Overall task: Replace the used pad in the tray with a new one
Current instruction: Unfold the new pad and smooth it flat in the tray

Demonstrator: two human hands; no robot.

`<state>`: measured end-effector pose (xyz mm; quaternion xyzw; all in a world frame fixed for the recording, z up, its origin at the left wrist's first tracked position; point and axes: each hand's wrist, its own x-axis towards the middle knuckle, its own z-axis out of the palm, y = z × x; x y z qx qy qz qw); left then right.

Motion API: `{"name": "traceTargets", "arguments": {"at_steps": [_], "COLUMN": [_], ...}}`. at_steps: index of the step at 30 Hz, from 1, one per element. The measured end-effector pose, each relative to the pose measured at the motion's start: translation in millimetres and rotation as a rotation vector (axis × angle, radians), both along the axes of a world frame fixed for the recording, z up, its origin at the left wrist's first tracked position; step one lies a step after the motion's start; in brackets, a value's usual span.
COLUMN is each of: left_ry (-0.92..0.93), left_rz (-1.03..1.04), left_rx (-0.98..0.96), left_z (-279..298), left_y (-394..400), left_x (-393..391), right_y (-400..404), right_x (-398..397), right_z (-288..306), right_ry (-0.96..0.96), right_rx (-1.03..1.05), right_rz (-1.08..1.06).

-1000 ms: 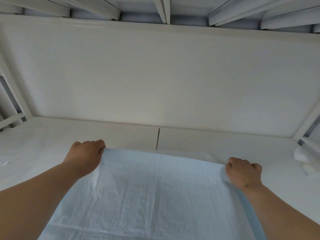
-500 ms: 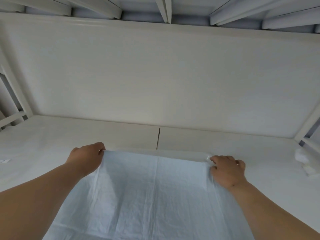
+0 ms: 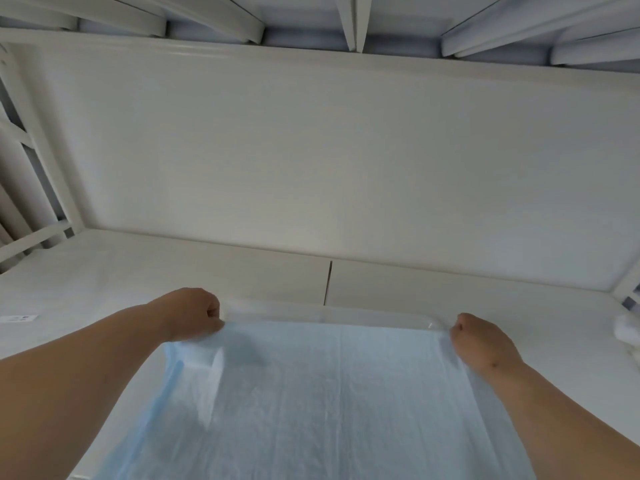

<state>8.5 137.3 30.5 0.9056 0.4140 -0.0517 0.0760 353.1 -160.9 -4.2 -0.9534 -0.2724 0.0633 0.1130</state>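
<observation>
While corner-held, pad (image 3: 329,393) over tray (image 3: 346,315)

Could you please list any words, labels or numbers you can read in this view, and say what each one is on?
None can be read.
White label lying on the white surface at far left: dark marks, too small and blurred to read.
Blue pad and tray rim: no print visible.

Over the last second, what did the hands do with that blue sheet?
The right hand slid inward along the pad's far edge, then back out to its corner, by the tray's rim. The left hand drew its corner slightly toward the person, leaving that corner creased and more rim bare. Both hands keep their grip on the far corners; the tray stayed put.
</observation>
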Motion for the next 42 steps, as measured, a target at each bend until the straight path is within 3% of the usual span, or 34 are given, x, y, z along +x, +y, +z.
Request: {"name": "traceTargets", "arguments": {"at_steps": [7,11,15,26,30,33,35,42], "left_ry": [0.063,-0.003,-0.123,-0.362,-0.383,-0.391,-0.401,-0.374], "left_rz": [-0.042,-0.015,0.066,0.248,0.272,0.292,0.308,0.305], "left_rx": [0.036,0.008,0.059,0.215,0.185,0.154,0.132,-0.077], "left_z": [2.4,-7.6,-18.8,-36.0,-44.4,-50.2,-48.8,-41.2], "left_y": [16.0,26.4,38.9,51.3,45.7,42.9,43.1,39.2], "left_x": [2.6,2.1,-0.9,18.9,22.1,19.5,18.5,6.3], "right_y": [-7.2,-3.7,5.3,22.9,32.8,38.0,36.0,34.0], "right_x": [11.3,6.8,5.0,-6.7,-17.2,-33.7,-42.4,-53.4], "right_z": [7.9,1.3,-7.1,-13.3,-19.5,-35.4,-49.4,-50.6], "right_ry": [0.027,-0.048,-0.104,-0.483,-0.462,-0.439,-0.410,-0.293], "right_rx": [-0.102,-0.212,-0.152,-0.086,-0.070,0.076,0.067,-0.054], "right_rz": [-0.049,-0.023,-0.010,-0.114,-0.045,0.240,0.375,0.345]}}
